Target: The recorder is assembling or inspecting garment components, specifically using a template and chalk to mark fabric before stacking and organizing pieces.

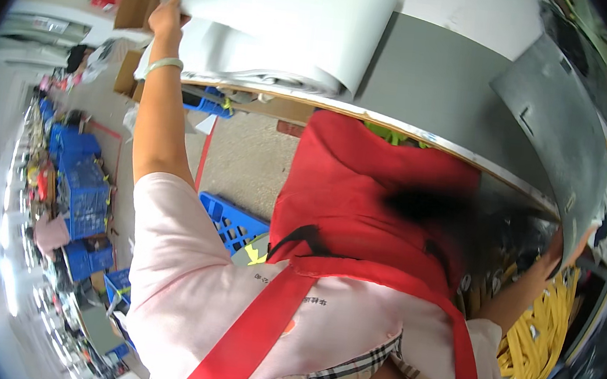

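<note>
My left hand (166, 21), with a pale bracelet on the wrist, is stretched far out and grips the left edge of a big white sheet (285, 10). The sheet curls over a stack of similar white sheets on a grey worktable (433, 77). My right hand (551, 264) is low on the right, by the lower edge of a grey metal panel (561, 135) and above a pile of yellow straps (539, 340). Its fingers are mostly hidden and blurred. A red apron (363, 188) over a pink shirt fills the middle of the view.
Blue plastic crates (84, 196) line the floor at the left, and a blue pallet (233, 221) lies under the table edge. Brown cardboard boxes (138, 3) stand beyond the sheets. Cluttered goods run along the right rim.
</note>
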The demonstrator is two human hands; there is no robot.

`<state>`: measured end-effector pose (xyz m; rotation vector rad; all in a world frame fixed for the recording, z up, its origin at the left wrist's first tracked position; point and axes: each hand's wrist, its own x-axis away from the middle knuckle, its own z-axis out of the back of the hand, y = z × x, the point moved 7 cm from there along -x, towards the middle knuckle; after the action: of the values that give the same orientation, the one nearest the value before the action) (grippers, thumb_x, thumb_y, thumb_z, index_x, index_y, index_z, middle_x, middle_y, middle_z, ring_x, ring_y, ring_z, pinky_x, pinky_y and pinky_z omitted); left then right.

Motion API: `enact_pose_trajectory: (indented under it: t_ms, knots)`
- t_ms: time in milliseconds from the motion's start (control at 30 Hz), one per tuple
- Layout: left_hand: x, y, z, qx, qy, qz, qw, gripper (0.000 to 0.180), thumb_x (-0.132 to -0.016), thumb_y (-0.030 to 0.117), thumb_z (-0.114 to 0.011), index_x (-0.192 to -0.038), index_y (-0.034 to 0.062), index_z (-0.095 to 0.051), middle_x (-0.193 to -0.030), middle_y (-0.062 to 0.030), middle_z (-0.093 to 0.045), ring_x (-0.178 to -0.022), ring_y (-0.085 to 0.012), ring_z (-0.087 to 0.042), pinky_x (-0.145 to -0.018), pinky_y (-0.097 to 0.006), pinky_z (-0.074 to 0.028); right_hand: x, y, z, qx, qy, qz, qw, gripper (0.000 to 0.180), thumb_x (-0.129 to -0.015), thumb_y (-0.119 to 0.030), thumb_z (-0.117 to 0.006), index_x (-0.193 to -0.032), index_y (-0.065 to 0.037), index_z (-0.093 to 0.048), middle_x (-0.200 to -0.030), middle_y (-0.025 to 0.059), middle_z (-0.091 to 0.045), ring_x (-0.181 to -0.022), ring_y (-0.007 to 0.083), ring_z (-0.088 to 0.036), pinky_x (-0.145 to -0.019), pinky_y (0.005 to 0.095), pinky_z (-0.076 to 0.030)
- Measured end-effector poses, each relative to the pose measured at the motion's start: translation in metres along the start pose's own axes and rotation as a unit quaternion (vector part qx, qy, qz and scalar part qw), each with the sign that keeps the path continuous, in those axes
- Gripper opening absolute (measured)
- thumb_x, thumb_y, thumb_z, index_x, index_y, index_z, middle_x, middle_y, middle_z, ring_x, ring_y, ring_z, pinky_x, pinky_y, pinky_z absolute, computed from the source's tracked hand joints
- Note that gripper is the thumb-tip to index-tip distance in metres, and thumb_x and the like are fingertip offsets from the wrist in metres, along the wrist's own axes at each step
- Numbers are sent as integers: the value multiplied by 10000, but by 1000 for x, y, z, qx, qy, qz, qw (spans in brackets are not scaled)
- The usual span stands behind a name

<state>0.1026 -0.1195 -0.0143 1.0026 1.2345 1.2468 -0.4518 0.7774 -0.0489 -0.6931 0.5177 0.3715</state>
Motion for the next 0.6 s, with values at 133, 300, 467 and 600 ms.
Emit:
enact_pose_trajectory:
  t_ms: [133, 300, 467, 600]
  knots:
    - [-93, 59, 259, -455, 93, -63, 884, 278, -901, 230, -735, -778, -17, -701, -741, -123, -697, -751, -250, -719, -486, -369, -534, 16, -33, -95, -159, -5, 97, 982, 493, -1105, -301, -464, -1437, 63, -476, -1296, 120, -635, -1115, 203, -581, -1036, 295, -428]
    - [-42, -111, 157, -265, 49, 71, 960, 464, -913, 442, -699, -687, 39, -729, -771, -177, -733, -749, -274, -722, -740, -435, -547, -6, -84, -54, -220, -78, -35, 972, 546, -1101, -377, -463, -1411, 70, -508, -1342, 147, -605, -1155, 218, -572, -1050, 315, -418]
    - [-40, -143, 138, -594, 4, -27, 804, 600, -917, 603, -564, -973, 49, -788, -1030, -196, -761, -1018, -350, -727, -897, -452, -553, -8, -77, -62, -398, -53, -231, 886, 571, -1090, -387, -470, -1436, 66, -508, -1394, 150, -602, -1218, 240, -586, -1070, 342, -434]
    - [-80, -139, 241, -784, -83, -134, 601, 593, -1021, 597, -407, -1289, 155, -698, -1267, -94, -711, -1156, -263, -685, -957, -432, -532, 13, -148, -111, -511, -109, -318, 791, 535, -1070, -409, -516, -1401, 10, -553, -1334, 148, -648, -1166, 273, -632, -1025, 378, -493]
